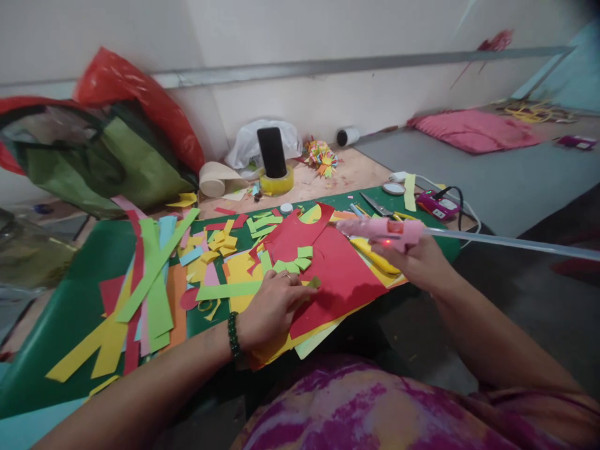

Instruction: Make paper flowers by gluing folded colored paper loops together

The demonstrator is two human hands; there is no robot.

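Red paper [349,269] lies under the left hand [270,304], grip unclear; the right hand [425,261] clasps a pink glue gun [410,230].

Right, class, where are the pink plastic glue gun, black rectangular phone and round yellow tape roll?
Pink plastic glue gun [379,229], head view: body.
Black rectangular phone [272,152], head view: front.
Round yellow tape roll [277,184], head view: outer side.

Green-beaded bracelet [233,335], purple-patterned top [347,409]
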